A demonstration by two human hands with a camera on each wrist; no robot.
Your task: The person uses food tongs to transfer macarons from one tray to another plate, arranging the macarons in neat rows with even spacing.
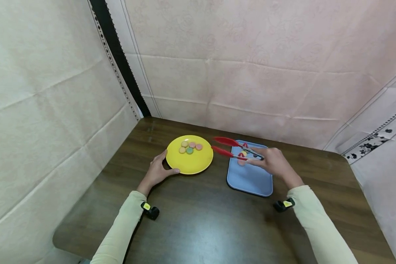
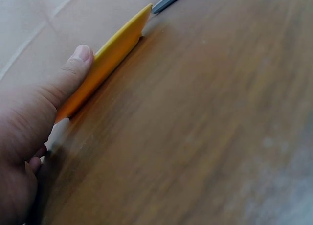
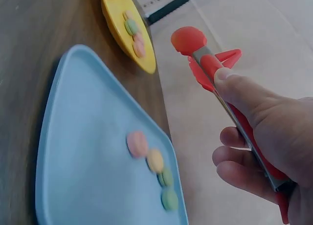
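My left hand (image 1: 157, 171) holds the left rim of a yellow plate (image 1: 189, 165), its thumb along the near edge. Several macarons in pale yellow, pink and green (image 1: 189, 150) lie on that plate. With my right hand (image 1: 276, 163) I grip a pair of red-tipped metal tongs (image 1: 226, 142) above the blue tray (image 1: 249, 181). The tong tips point left toward the plate, spread apart with no macaron visible between them. On the tray, the right wrist view shows a pink macaron (image 3: 137, 144), a yellow macaron (image 3: 155, 160) and two green macarons (image 3: 169, 199); the tongs partly cover them in the head view.
Plate and tray stand side by side on a dark wooden table (image 1: 198, 212), with a strip of bare wood between them. Pale cloth curtains (image 1: 244, 84) hang behind the table and at both sides.
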